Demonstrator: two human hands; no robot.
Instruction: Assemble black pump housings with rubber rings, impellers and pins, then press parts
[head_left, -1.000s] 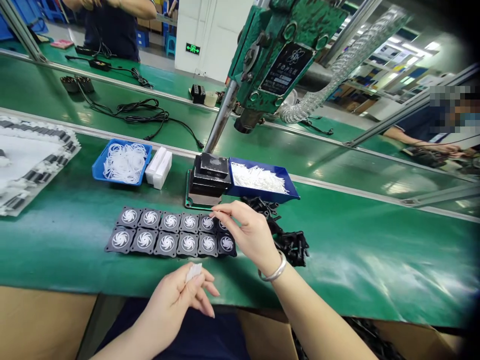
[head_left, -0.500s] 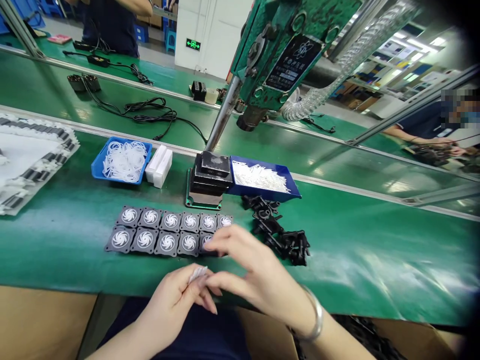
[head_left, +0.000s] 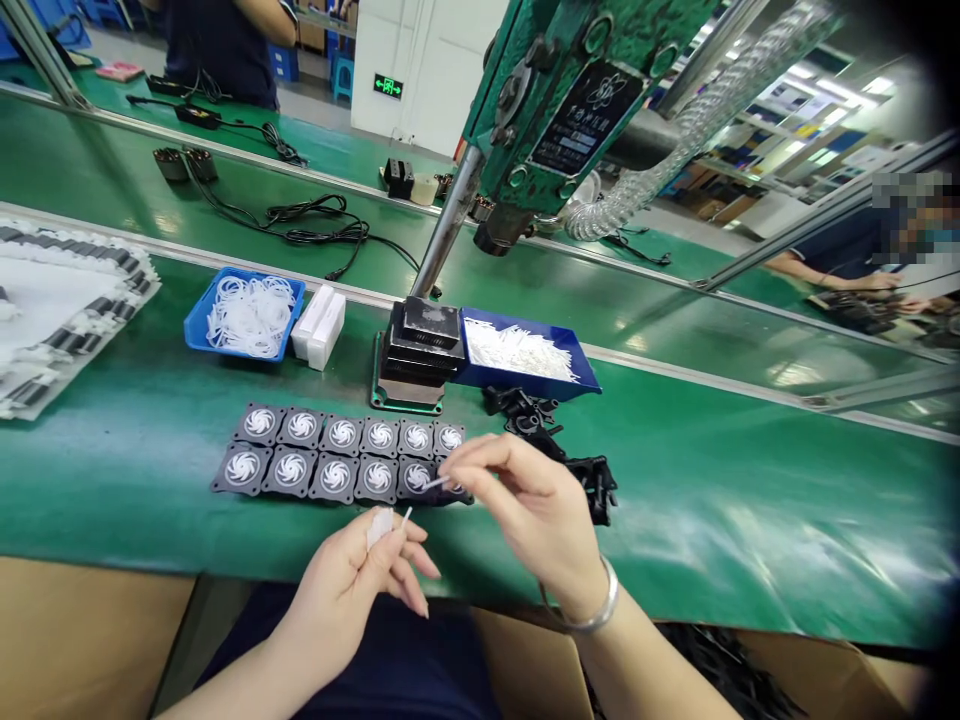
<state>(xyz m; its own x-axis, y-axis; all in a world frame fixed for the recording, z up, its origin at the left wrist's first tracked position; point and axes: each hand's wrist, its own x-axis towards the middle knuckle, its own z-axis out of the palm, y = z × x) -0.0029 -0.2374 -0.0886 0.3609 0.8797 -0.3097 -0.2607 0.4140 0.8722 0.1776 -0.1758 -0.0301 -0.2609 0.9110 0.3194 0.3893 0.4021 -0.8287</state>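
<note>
Small white pieces [head_left: 380, 527] are held between the thumb and fingers of my left hand [head_left: 360, 575], near the table's front edge; one thin white stick points up from the fingertips. My right hand [head_left: 529, 515] pinches a thin white pin [head_left: 436, 482] over the right end of two rows of square black parts [head_left: 334, 477] with white swirl discs. Behind the rows is a black metal block [head_left: 424, 345] on a green base. Beside it a dark blue tray [head_left: 589, 375] holds many thin white pins.
A green press [head_left: 570, 110] hangs above the block. A blue bin [head_left: 196, 325] of white rings and white blocks [head_left: 319, 328] are at the left. Black plastic parts [head_left: 596, 485] lie right of the rows, partly behind my right hand. Other people are across the line.
My right hand has moved right and slightly up, away from my left hand, and a white pin now shows in its fingertips. My left hand stays nearly in place.
</note>
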